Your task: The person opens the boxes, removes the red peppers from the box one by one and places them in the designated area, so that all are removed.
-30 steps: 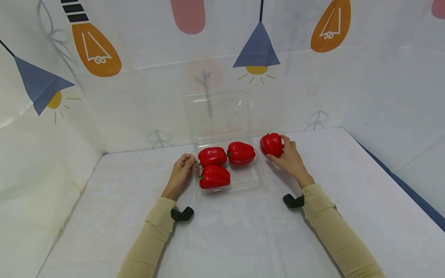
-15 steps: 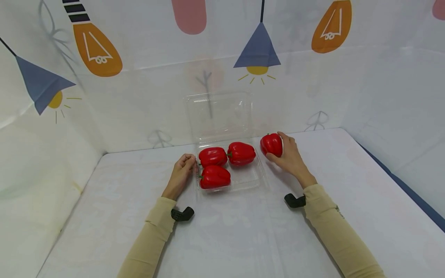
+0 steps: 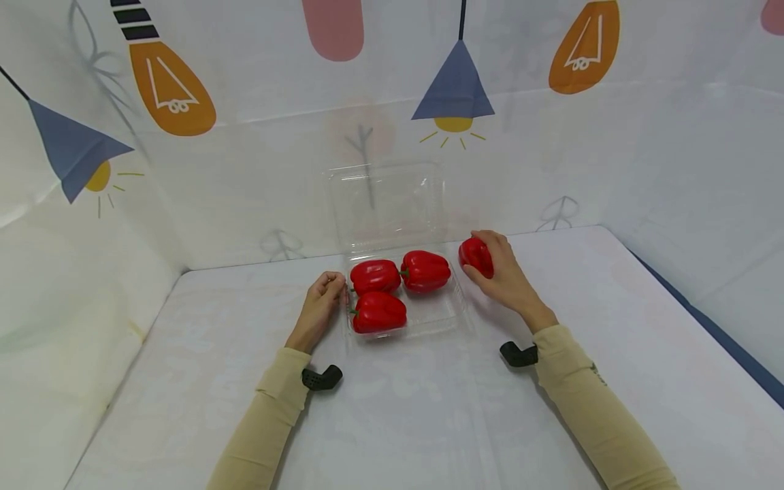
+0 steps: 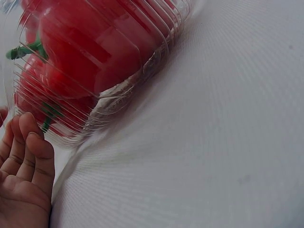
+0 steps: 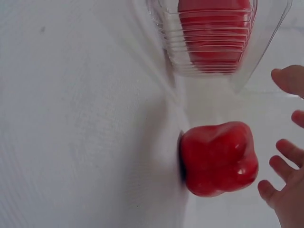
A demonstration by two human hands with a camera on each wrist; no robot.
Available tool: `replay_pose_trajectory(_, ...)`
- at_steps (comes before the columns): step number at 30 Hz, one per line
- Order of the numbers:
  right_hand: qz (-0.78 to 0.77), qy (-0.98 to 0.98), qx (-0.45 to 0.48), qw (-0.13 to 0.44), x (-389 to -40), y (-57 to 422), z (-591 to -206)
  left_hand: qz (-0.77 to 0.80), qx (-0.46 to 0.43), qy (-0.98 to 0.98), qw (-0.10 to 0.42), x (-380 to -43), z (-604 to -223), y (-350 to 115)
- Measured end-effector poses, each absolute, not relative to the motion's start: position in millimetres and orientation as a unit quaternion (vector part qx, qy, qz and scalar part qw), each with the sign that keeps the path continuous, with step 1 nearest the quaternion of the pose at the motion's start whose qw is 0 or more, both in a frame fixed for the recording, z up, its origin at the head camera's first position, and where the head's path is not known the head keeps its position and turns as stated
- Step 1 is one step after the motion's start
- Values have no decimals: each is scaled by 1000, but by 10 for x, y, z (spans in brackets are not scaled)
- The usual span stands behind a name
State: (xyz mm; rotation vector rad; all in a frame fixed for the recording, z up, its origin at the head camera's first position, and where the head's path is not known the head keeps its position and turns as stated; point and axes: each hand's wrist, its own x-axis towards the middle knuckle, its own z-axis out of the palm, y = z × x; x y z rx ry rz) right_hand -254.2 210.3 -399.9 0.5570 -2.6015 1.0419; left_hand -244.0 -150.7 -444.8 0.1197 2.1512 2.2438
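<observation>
Possibly the spread right hand (image 3: 505, 282), centre-right, bumps the glossy red pepper (image 3: 474, 256) into rolling; left hand (image 3: 317, 305) pinches clear plastic clamshell (image 3: 431, 310).

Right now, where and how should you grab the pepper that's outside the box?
I'd grip the pepper around its fat middle, right hand coming from its right. Its left faces the box, so the right should give more room, and its rounded, bulging sides should suit a wraparound grip.
</observation>
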Motion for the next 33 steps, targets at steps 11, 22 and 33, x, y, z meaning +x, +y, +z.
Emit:
replay_pose_trajectory(11, 373, -895, 226, 89, -2482, 2018, -3960, 731, 43, 681, 17, -2452, -4451, -1498)
replay_pose_trajectory(22, 378, -880, 277, 83, -2455, 1883, -4025, 723, 42, 689, 16, -2461, -4462, -1487)
replay_pose_trajectory(33, 331, -885, 308, 111, -2454, 1726, -4058, 730, 35, 683, 11, -2448, -4454, -1489)
